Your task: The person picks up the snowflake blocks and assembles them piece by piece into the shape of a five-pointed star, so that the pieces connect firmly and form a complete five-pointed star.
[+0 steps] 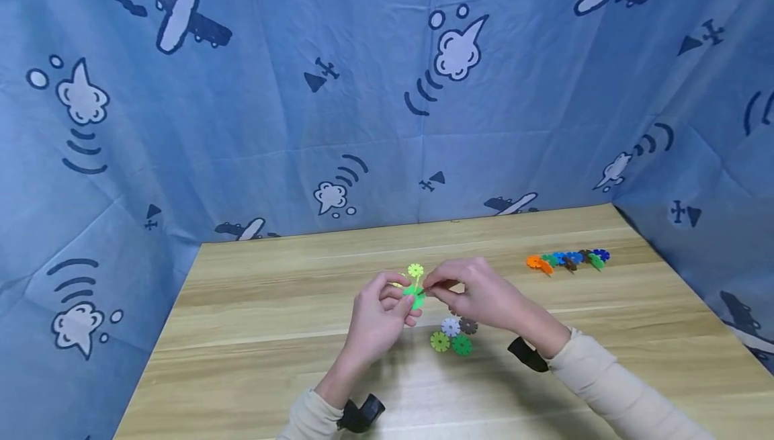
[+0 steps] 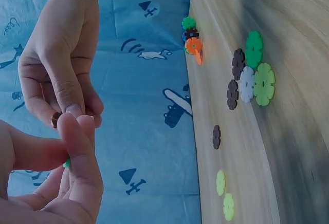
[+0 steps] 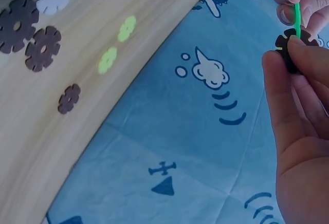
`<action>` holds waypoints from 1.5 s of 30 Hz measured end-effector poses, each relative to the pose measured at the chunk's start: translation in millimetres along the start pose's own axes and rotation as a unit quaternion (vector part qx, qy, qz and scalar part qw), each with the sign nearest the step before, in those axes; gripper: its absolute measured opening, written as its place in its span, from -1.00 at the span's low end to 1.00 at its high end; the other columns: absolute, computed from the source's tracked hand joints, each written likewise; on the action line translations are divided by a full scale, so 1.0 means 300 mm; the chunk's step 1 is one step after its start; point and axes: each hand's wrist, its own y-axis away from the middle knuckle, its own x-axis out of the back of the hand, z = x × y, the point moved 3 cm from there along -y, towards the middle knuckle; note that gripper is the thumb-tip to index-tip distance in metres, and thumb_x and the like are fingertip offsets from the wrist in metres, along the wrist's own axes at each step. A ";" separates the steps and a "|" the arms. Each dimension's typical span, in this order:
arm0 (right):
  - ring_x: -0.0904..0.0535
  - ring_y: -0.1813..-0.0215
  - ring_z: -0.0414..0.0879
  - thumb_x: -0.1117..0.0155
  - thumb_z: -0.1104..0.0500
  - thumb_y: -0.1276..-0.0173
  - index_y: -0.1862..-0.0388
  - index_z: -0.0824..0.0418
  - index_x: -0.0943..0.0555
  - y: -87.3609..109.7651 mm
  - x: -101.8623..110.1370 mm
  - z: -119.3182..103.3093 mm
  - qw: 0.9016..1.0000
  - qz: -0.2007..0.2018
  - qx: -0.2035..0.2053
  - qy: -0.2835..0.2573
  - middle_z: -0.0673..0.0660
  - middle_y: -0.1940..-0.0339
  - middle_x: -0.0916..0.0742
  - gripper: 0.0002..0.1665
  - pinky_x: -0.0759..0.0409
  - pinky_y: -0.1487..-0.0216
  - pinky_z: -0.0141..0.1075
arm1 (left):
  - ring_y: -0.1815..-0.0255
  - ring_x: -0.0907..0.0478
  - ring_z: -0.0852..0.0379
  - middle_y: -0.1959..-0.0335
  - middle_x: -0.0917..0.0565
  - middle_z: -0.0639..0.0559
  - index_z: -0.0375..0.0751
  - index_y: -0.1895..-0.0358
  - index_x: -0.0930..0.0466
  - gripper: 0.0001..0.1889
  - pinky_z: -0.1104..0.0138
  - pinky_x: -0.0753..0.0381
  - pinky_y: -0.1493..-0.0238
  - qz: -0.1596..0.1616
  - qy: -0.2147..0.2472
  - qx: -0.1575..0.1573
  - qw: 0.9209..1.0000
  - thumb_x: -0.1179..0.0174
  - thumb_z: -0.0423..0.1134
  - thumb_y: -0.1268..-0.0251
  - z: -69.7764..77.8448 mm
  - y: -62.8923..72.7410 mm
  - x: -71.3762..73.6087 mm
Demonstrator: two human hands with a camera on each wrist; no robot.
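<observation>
Above the table, my left hand (image 1: 377, 319) pinches a bright green notched disc (image 1: 416, 300) between thumb and fingers. My right hand (image 1: 486, 295) comes in from the right and pinches a dark brown notched disc (image 3: 288, 48). In the right wrist view the green disc stands edge-on against the brown one, meeting its rim at a notch. Only slivers of both discs show in the left wrist view, where the fingers hide the rest. Beneath the hands lie two pale yellow discs (image 3: 127, 28) and a small brown disc (image 3: 69, 98).
Close below the right hand is a cluster of loose discs: a white one (image 1: 450, 326), a yellow-green one (image 1: 440, 341), a green one (image 1: 462, 344) and brown ones. Farther right on the wooden table (image 1: 260, 332) sits a joined row of colourful discs (image 1: 559, 258). A blue printed cloth (image 1: 375, 91) hangs behind.
</observation>
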 end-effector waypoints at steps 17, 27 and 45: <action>-0.76 0.23 0.06 -0.36 0.34 -0.32 0.27 0.29 -0.72 0.035 0.139 0.172 0.964 0.062 -0.251 0.068 0.24 0.21 -0.75 -0.96 -0.79 0.20 -0.13 | 0.31 -0.75 0.12 0.17 -0.77 -0.15 -0.24 -0.26 -0.51 -0.62 0.33 -0.78 0.27 0.004 -0.057 -0.009 0.998 -0.18 -0.42 -0.40 -0.057 -0.007 0.016; -0.65 0.34 0.00 -0.35 0.20 -0.34 0.27 0.32 -0.68 0.178 0.164 0.306 0.919 -0.035 -0.367 0.142 0.19 0.37 -0.76 -0.83 -0.64 0.37 -0.14 | 0.05 -0.72 -0.04 -0.06 -0.72 -0.18 -0.17 -0.17 -0.62 -0.67 0.11 -0.70 0.02 0.025 -0.211 -0.020 0.977 -0.24 -0.29 -0.39 -0.100 -0.073 0.063; -0.43 0.51 -0.01 -0.28 0.22 -0.25 0.52 0.17 -0.51 0.319 0.170 0.403 0.851 -0.108 -0.458 0.234 0.10 0.56 -0.56 -0.82 -0.36 0.56 -0.20 | -0.16 -0.54 -0.27 -0.14 -0.58 -0.29 -0.34 -0.27 -0.52 -0.46 -0.14 -0.62 -0.13 -0.068 -0.495 0.040 0.865 -0.27 -0.05 -0.37 -0.190 -0.231 0.062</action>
